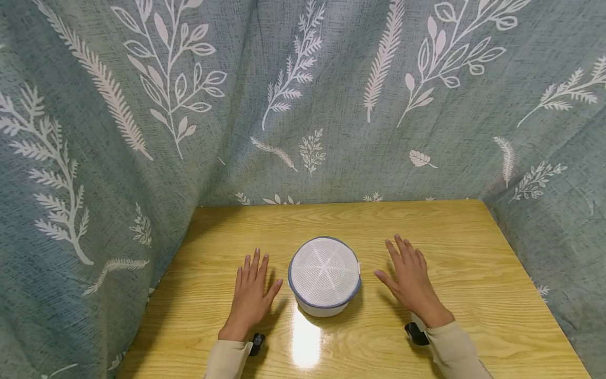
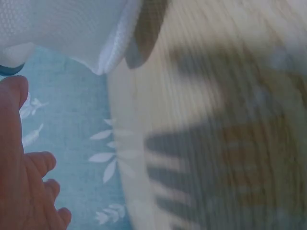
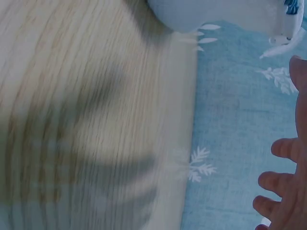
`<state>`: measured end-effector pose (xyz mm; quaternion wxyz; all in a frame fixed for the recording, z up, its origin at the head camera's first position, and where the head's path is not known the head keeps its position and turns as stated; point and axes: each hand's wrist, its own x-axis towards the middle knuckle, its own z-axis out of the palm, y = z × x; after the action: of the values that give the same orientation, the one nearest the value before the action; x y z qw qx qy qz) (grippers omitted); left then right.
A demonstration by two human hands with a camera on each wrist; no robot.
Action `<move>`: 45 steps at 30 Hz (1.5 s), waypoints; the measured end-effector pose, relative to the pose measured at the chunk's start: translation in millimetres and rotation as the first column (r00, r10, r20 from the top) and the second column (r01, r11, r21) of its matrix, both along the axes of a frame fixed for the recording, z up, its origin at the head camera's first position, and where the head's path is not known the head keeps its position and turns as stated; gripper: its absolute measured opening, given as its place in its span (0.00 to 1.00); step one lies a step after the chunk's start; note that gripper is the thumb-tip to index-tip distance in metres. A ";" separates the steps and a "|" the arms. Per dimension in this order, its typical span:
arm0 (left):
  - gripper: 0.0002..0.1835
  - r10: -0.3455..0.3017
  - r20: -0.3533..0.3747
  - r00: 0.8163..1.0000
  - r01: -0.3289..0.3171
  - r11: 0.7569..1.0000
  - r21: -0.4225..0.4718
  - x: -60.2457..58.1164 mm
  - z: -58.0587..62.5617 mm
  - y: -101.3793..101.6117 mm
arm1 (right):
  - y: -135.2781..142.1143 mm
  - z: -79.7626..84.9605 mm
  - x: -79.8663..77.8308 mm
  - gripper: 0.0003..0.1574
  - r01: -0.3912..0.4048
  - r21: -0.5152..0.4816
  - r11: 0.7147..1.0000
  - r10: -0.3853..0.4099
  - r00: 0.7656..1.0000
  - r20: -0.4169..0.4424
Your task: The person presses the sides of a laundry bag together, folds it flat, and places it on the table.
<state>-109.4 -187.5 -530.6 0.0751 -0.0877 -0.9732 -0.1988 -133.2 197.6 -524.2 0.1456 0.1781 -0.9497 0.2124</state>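
Observation:
A round white mesh laundry bag [image 1: 324, 271] with blue piping around its top stands on the wooden table, and a small white tag sticks out at its right edge. To its left, my left hand [image 1: 252, 297] hovers with fingers straight and thumb spread, apart from the bag. My right hand [image 1: 411, 279] is on the other side, fingers also extended and holding nothing. In the left wrist view the mesh side of the bag [image 2: 72, 28] shows above the thumb. The right wrist view catches the lower white side of the bag [image 3: 216, 14].
The wooden table [image 1: 454, 247] reflects a bright patch of light in front of the bag. A blue-green curtain with white leaf prints [image 1: 341, 105] hangs behind the table and along both sides. Dark wrist devices [image 1: 416, 334] sit at both cuffs.

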 end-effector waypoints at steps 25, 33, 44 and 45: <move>0.26 -0.035 -0.034 0.999 0.047 0.879 0.474 4.8 17.2 30.4 | -42.0 9.6 7.4 0.35 -0.119 -0.320 0.940 0.142 0.989 0.049; 0.21 -0.032 0.052 0.998 -0.010 0.754 0.657 4.6 19.8 43.8 | -54.6 14.0 9.8 0.31 -0.067 -0.487 0.871 0.169 0.971 0.169; 0.19 0.007 0.116 0.993 -0.096 0.610 0.787 13.8 57.0 60.8 | -65.7 19.6 11.0 0.28 -0.001 -0.587 0.809 0.151 0.967 0.207; 0.19 0.011 0.121 0.993 -0.103 0.598 0.795 14.1 57.8 61.2 | -66.5 20.2 11.4 0.28 0.014 -0.592 0.806 0.145 0.965 0.220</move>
<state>-95.4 -126.3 -472.8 0.0621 -0.0034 -0.7863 -0.6147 -121.8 131.1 -503.9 0.0632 0.1284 -0.8409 0.5219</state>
